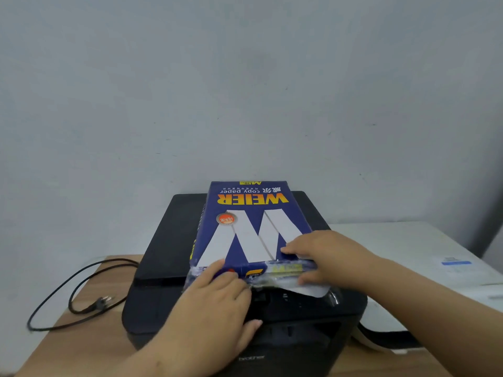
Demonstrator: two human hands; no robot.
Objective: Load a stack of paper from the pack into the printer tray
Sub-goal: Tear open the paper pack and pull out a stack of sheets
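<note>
A blue pack of copy paper with a big white W lies flat on top of the black printer. Its near end is torn open, and white sheets stick out past the wrapper. My left hand rests against the near left corner of the pack, fingers on the crumpled wrapper flap. My right hand grips the near right corner, fingers on top and thumb under the wrapper edge. The printer's paper tray is hidden below my arms.
The printer stands on a wooden table. A black power cord with plug lies loose at its left. A white surface with a printed sheet sits to the right. A plain wall stands close behind.
</note>
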